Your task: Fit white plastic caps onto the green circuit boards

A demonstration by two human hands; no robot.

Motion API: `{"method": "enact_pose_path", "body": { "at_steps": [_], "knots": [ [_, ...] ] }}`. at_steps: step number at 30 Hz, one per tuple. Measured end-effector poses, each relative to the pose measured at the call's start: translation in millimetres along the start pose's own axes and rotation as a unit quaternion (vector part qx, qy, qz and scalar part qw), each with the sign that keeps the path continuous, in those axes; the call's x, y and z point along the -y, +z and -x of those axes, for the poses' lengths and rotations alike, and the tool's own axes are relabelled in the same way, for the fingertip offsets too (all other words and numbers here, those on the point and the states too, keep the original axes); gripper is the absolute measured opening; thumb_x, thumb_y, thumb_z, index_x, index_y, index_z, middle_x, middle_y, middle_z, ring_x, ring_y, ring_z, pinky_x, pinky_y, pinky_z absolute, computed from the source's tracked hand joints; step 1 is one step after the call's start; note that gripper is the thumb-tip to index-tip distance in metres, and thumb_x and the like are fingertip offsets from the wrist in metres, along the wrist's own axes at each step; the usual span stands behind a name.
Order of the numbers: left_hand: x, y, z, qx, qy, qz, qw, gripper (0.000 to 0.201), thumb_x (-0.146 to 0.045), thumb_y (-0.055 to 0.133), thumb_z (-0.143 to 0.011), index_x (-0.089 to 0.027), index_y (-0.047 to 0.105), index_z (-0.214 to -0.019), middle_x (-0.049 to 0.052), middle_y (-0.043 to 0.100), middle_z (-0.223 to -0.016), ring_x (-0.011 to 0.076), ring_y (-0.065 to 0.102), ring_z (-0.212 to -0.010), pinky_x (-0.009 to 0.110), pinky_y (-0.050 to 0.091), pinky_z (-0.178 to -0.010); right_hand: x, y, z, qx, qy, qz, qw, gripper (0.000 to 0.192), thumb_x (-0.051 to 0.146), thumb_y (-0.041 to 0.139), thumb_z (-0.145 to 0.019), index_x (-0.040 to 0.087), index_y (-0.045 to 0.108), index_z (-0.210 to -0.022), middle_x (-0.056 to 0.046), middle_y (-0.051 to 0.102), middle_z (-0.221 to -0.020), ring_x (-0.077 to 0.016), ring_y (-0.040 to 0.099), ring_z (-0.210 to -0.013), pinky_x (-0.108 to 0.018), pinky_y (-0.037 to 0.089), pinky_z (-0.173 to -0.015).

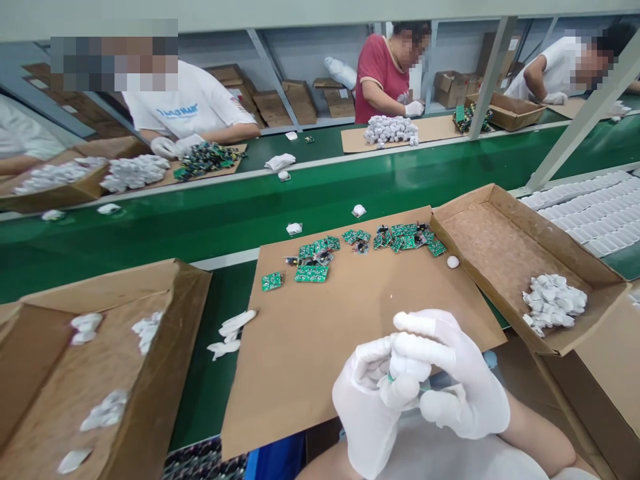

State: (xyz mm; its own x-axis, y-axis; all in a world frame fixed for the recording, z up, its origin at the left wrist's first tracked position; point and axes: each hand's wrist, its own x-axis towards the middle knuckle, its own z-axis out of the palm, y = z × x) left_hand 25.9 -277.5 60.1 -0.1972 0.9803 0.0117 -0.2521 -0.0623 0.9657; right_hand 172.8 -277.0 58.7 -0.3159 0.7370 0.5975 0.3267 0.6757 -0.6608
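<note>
Both my hands wear white gloves and meet over the near edge of the cardboard sheet [350, 347]. My left hand [367, 407] is closed around a small white rounded piece [409, 367], its thumb pressed against it. A sliver of green shows at the piece's left side. Curled over the same piece from the right is my right hand [467, 380], its fingertips touching the top. Fingers hide much of the piece. Beyond the hands, green circuit boards [311, 273] lie in loose groups along the sheet's far side.
On the left stands a cardboard box [193, 313] with white pieces; at right, a cardboard tray [493, 247] holds a heap of white parts [555, 301]. White gloves [233, 333] lie left of the sheet. Several co-workers sit beyond the green conveyor [220, 223].
</note>
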Motion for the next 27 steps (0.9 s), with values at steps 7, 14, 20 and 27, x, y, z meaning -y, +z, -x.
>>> {"method": "enact_pose_path", "body": {
  "at_steps": [7, 14, 20, 27],
  "knots": [
    [4.7, 5.0, 3.1, 0.024, -0.034, 0.086, 0.995, 0.033, -0.029, 0.095, -0.053, -0.024, 0.08, -0.083, -0.001, 0.076, -0.059, 0.0182, 0.073, -0.053, 0.02, 0.059, -0.047, -6.2, -12.8, 6.2, 0.004, 0.033, -0.097, 0.995, 0.067, 0.06, 0.041, -0.099, 0.028, 0.029, -0.156, -0.01, 0.04, -0.157, -0.0296, 0.048, -0.137, -0.043, 0.046, -0.109],
    [1.9, 7.7, -3.7, 0.007, -0.081, 0.072, 0.994, 0.036, -0.037, 0.095, -0.053, -0.021, 0.08, -0.082, 0.003, 0.08, -0.07, 0.0222, 0.075, -0.062, 0.03, 0.065, -0.061, 1.7, -1.2, -4.9, -0.075, 0.008, 0.037, 0.996, 0.071, 0.051, 0.06, -0.093, 0.031, 0.032, -0.155, -0.008, 0.07, -0.115, -0.0233, 0.068, -0.102, -0.036, 0.057, -0.088],
    [6.7, 9.1, -11.2, 0.028, -0.135, 0.053, 0.989, 0.044, -0.055, 0.086, -0.062, -0.017, 0.074, -0.079, 0.004, 0.073, -0.063, 0.019, 0.066, -0.052, 0.028, 0.055, -0.044, 2.6, 7.7, -13.4, -0.106, -0.018, 0.055, 0.993, 0.054, 0.026, 0.051, -0.102, 0.034, 0.034, -0.153, 0.001, 0.068, -0.075, -0.0163, 0.061, -0.062, -0.029, 0.052, -0.06],
    [5.6, 6.8, -15.8, 0.111, -0.196, 0.113, 0.968, 0.049, -0.064, 0.07, -0.077, -0.017, 0.064, -0.063, 0.008, 0.067, -0.072, 0.022, 0.066, -0.068, 0.034, 0.059, -0.055, -5.3, 13.7, -9.1, -0.112, 0.005, 0.125, 0.986, 0.061, 0.024, 0.052, -0.099, 0.032, 0.029, -0.155, 0.002, 0.062, -0.071, -0.0179, 0.055, -0.059, -0.029, 0.05, -0.055]
  ]
}}
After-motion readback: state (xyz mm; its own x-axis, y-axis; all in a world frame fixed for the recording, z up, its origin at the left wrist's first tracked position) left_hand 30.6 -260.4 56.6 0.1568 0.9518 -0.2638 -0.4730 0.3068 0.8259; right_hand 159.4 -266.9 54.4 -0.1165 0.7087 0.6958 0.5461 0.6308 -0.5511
